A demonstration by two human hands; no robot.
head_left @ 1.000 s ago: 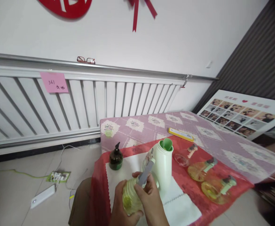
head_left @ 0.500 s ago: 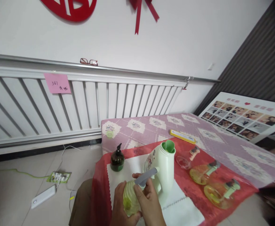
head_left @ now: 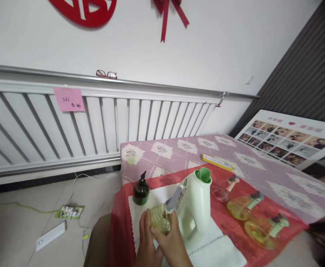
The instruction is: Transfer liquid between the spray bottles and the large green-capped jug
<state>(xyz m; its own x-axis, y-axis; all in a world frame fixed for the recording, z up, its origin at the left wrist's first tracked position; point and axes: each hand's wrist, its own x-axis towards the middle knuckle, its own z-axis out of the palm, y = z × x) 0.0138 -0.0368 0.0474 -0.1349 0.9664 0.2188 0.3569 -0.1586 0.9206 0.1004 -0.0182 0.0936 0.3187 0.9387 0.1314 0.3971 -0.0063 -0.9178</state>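
Wrapping fingers (head_left: 143,226) hiding bottle (head_left: 159,216) base

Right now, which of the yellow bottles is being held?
The ribbed bottle with the grey nozzle, gripped between the left hand and right hand; the other two bottles lie on their sides on the red cloth.

There's the ribbed yellow glass bottle (head_left: 159,219), just before the white plastic jug (head_left: 198,207). Dark round pump bottle (head_left: 141,193) to their left, on the white cloth (head_left: 154,195).
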